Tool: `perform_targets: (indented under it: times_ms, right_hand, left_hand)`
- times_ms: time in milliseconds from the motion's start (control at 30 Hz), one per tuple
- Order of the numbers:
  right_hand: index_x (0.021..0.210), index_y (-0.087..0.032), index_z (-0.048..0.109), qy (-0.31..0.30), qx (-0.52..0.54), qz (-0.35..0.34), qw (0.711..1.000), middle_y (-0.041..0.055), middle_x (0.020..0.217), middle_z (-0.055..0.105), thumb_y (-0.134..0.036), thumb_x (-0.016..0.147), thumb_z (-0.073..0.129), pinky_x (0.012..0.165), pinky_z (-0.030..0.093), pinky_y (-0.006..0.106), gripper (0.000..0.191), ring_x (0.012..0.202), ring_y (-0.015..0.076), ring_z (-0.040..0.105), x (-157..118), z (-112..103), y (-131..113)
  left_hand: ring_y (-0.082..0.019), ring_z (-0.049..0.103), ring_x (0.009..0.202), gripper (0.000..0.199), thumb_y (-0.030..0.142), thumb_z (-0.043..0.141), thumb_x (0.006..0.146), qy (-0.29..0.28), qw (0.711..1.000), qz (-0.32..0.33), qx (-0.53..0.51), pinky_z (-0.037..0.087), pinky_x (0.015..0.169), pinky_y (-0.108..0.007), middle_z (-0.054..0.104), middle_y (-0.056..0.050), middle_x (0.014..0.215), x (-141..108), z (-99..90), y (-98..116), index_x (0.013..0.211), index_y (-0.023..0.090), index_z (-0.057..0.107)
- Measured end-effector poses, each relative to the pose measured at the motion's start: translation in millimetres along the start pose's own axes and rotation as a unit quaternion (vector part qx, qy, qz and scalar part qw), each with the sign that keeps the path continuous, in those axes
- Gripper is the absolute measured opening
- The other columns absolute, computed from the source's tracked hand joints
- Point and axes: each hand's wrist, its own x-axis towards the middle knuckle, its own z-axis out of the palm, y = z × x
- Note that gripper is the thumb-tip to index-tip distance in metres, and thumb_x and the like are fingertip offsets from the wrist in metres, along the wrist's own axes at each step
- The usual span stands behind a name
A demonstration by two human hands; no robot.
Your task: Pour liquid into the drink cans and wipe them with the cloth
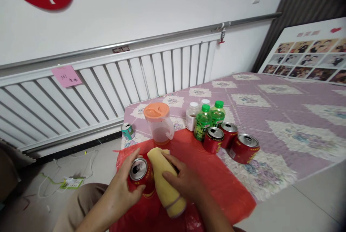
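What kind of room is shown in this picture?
Probably a room in a home, judging by the white radiator, the floral tablecloth and the board of couple photos.

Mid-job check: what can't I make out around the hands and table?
All in the head view:
Nearest red can: left side covered by the left hand; inside too dark.
Yellow item: underside hidden by its own bulk, part of the top by the right hand.
Rear white-capped bottle: body mostly hidden by the green-capped bottle in front.
Photo board: cut off by the right edge.
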Motion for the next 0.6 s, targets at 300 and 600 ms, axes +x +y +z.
perform_targets:
  times_ms: [300, 600]
  right_hand:
    - [0.146, -0.019, 0.05, 0.012, -0.007, -0.002, 1.0, 0.0106, 0.151, 0.053, -0.028, 0.08, 0.064, 0.113, 0.043, 0.047, 0.068, 0.135, 0.0298, 0.053, 2, 6, 3]
    - [0.146, -0.02, 0.05, -0.034, 0.016, -0.024, 0.999, 0.0111, 0.148, 0.056, -0.027, 0.077, 0.068, 0.109, 0.047, 0.048, 0.071, 0.131, 0.0319, 0.056, -7, 7, 6]
  left_hand:
    - [-0.031, 0.053, 0.133, 0.085, 0.026, 0.067, 0.073, 0.095, 0.994, -0.041, -0.035, 0.039, 0.115, -0.051, 0.052, -0.01, 0.142, 8, -1.0, 6, 0.15, 0.026, 0.032]
    - [-0.031, 0.059, 0.116, 0.088, 0.037, 0.07, 0.071, 0.165, 0.984, -0.056, 0.025, 0.045, 0.106, -0.054, 0.057, -0.012, 0.122, 27, -1.6, 3, 0.15, 0.019, 0.033]
